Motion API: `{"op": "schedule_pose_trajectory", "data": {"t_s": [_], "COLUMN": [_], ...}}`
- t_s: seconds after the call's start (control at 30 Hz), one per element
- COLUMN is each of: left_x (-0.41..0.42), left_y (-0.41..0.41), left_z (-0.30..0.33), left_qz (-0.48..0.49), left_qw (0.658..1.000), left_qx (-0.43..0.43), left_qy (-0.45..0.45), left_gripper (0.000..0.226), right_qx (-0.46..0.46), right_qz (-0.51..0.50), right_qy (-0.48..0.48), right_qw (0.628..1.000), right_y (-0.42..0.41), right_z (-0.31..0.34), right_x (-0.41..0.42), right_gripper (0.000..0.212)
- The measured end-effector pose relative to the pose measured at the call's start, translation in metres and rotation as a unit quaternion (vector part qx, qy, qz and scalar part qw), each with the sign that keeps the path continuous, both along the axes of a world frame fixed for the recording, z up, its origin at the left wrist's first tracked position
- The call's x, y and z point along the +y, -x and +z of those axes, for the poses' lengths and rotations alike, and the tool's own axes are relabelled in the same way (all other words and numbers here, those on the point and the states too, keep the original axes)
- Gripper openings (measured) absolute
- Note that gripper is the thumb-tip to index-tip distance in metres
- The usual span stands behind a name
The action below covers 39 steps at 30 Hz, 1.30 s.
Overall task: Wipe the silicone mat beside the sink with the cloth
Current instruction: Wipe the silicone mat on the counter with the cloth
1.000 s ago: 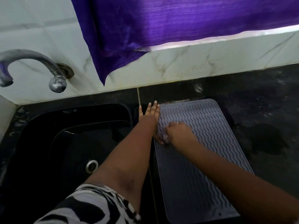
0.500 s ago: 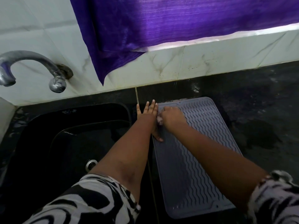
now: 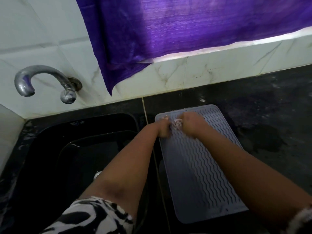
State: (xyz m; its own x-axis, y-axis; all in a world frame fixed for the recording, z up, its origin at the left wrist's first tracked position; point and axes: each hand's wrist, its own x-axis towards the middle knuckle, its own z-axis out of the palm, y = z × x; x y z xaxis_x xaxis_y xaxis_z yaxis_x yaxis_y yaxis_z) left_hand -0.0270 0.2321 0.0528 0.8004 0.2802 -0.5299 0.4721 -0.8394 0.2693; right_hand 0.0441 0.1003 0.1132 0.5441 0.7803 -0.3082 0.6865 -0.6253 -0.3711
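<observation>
Here the right hand (image 3: 192, 123) grips the pale crumpled cloth (image 3: 177, 124) while the left hand (image 3: 163, 128) presses flat; the ribbed grey silicone mat (image 3: 194, 166) may slide sinkward.

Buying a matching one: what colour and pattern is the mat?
Grey silicone mat with wavy ridges; head view.

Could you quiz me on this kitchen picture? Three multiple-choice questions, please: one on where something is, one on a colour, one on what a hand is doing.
1. Where does the mat lie?
A. Right of the sink
B. Inside it
C. On the sill

2. What colour is the curtain?
A. Green
B. Purple
C. White

3. What is the right hand doing?
A. Turning the tap
B. Hanging idle
C. Holding the cloth on the mat

Answers: 1 A, the mat lies on the counter beside the basin. 2 B, the fabric is purple. 3 C, its fingers curl on the pale cloth at the mat's far end.
</observation>
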Motion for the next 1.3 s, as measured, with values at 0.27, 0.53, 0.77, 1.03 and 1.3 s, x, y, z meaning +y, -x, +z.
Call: {"op": "schedule_pose_trajectory", "data": {"t_s": [0.27,0.53,0.77,1.03,1.3], "left_x": [-0.014,-0.017,-0.046,-0.066,-0.071], "left_y": [0.024,0.028,0.03,0.055,0.063], "left_z": [-0.022,-0.034,-0.02,-0.044,-0.031], "left_qz": [0.042,0.037,0.134,0.168,0.112], "left_qw": [0.999,0.997,0.985,0.977,0.986], "left_qx": [0.018,0.012,-0.103,-0.114,-0.082], "left_qy": [-0.015,-0.074,-0.018,-0.059,-0.09], "left_gripper": [0.075,0.078,0.048,0.078,0.08], "right_qx": [-0.187,-0.059,-0.018,-0.138,0.083], "right_qz": [0.127,0.204,0.084,0.205,0.161], "right_qy": [0.057,0.157,0.023,0.104,0.168], "right_qw": [0.972,0.965,0.996,0.963,0.969], "right_y": [0.053,0.119,0.056,0.1,0.129], "right_z": [-0.069,-0.038,-0.029,-0.064,-0.009], "right_x": [-0.035,-0.146,-0.075,-0.116,-0.184], "right_gripper": [0.043,0.033,0.01,0.037,0.018]}}
